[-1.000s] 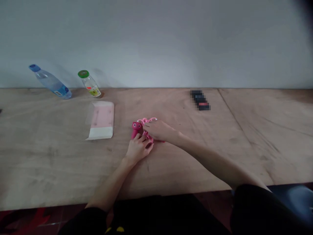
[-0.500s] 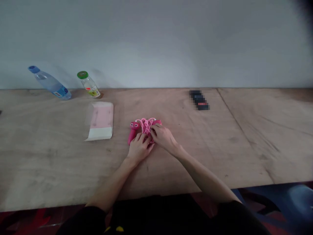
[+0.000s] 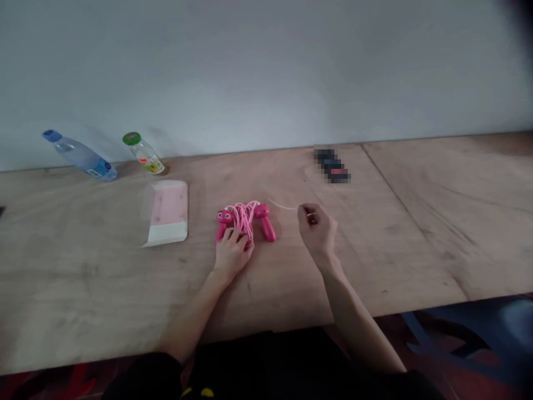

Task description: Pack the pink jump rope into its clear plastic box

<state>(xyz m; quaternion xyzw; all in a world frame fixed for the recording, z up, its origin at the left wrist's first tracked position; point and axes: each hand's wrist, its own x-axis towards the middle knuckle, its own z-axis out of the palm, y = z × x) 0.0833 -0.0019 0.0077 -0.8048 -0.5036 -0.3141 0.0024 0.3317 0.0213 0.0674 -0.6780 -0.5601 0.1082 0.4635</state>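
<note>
A pink jump rope [image 3: 243, 215] lies coiled on the table between its two dark pink handles, the left one with an animal face with round eyes. My left hand [image 3: 233, 251] is closed over the lower end of the coil and covers part of the left handle. The right handle [image 3: 266, 222] lies bare on the wood. Off to the right and raised a little, my right hand [image 3: 318, 233] pinches one end of a thin whitish tie [image 3: 286, 207]. Its other end trails left toward the right handle.
Behind on the left stand a clear bottle with a blue cap [image 3: 81, 158] and a glass bottle with a green lid [image 3: 145, 154]. A pink and white opened package [image 3: 169, 211] lies before them. A blurred dark object [image 3: 332, 165] rests at the back right of the wooden table [image 3: 395, 244].
My right hand has moved right, away from the coil, with the thin tie stretched out from it. The right handle is uncovered now. My left hand stays on the rope.
</note>
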